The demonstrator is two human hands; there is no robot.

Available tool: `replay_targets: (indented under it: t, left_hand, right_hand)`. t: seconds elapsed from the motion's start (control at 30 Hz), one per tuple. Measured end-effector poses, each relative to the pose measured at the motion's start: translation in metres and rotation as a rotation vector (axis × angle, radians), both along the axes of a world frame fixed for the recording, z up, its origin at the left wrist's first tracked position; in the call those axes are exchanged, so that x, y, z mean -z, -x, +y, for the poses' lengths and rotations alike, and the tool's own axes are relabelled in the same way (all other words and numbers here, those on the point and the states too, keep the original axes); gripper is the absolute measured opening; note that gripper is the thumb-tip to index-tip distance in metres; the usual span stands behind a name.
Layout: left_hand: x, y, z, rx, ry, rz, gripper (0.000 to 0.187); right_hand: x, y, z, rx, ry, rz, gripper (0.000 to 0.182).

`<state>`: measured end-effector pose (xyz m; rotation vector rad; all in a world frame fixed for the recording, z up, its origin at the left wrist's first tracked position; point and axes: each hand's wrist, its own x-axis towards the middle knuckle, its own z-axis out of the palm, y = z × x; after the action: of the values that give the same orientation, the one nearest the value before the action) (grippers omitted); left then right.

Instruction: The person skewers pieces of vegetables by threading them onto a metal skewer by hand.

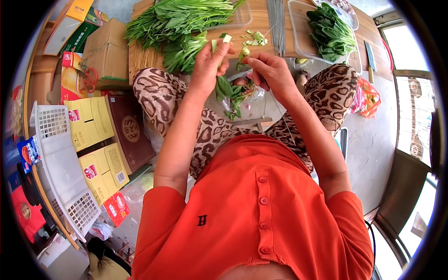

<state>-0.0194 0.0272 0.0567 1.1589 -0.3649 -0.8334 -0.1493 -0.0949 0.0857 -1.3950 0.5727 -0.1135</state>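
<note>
1. In left hand (212, 64): clamping a sprig (224, 88) between thumb and fingers, near the table's (256, 21) near edge. Showing pale cut stems above the grip, leaves hanging below.
2. In right hand (270, 74): pinching at thumb and forefinger, also by the table's near edge. Holding a thin skewer (289, 130) slanting down toward the lap, with a pale green piece (243, 52) at the fingertips. Cannot tell how far onto the skewer.
3. On table, just beyond the hands: see chopped bits (255, 38), loosely heaped.
4. On table, left part: see a big greens pile (179, 21), with a smaller bunch (183, 53) at the near edge.
5. On table, right of the bits: see a skewer bundle (276, 28), then a clear tray (302, 35) with leafy greens (331, 35).
6. At table's right end: see a knife (370, 56), handle toward the near edge.
7. Below table's near edge, between the knees: see a clear bag (254, 95) with scraps.
8. Left of table: see a carton (105, 53) and red scissors (89, 80).
</note>
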Motion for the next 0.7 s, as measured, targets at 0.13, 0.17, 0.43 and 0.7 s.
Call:
replay_targets:
  t: [0.13,0.17,0.43,0.7]
  left_hand:
    - [0.006,-0.004,0.003,0.008,0.064,0.074,0.023]
    - [0.008,-0.005,0.003,0.008,0.064,0.073,0.023]
    - [0.011,-0.002,-0.001,-0.123,0.011,-0.077,0.014]
    - [0.008,0.003,-0.002,-0.187,-0.004,-0.237,0.014]
  right_hand:
    - [-0.003,0.008,0.000,-0.017,-0.018,-0.015,0.023]
    - [-0.004,0.009,0.001,-0.025,-0.017,-0.021,0.023]
    - [-0.007,0.012,0.013,-0.068,-0.005,-0.055,0.019]
    - [-0.006,0.011,0.012,-0.089,0.018,-0.031,0.019]
